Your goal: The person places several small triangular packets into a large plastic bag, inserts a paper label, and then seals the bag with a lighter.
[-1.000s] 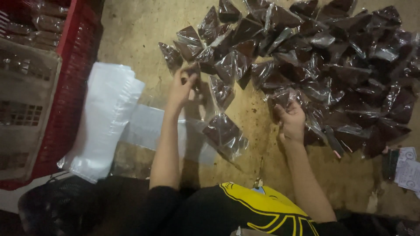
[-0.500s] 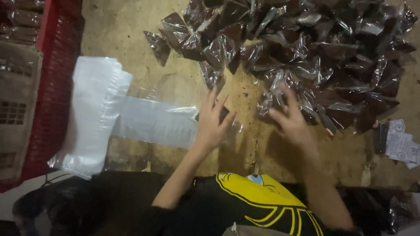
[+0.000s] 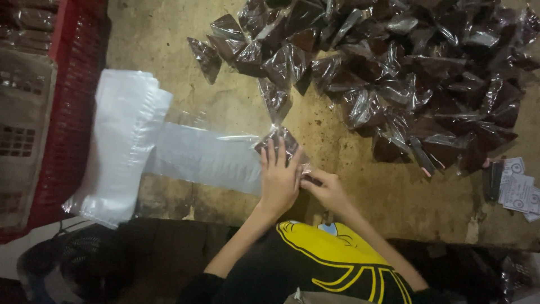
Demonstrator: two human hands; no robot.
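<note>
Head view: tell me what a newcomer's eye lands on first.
The heap of dark packets in clear plastic fills the upper right of the table. At bottom centre the left hand presses flat on one packet while the right hand pinches its edge. A stack of white bags lies left, beside a red crate.

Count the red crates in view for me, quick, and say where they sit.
1 that I can make out: a red crate along the left edge, beside the stack of white bags. It runs out of frame, so another could be hidden beyond the edge.
</note>
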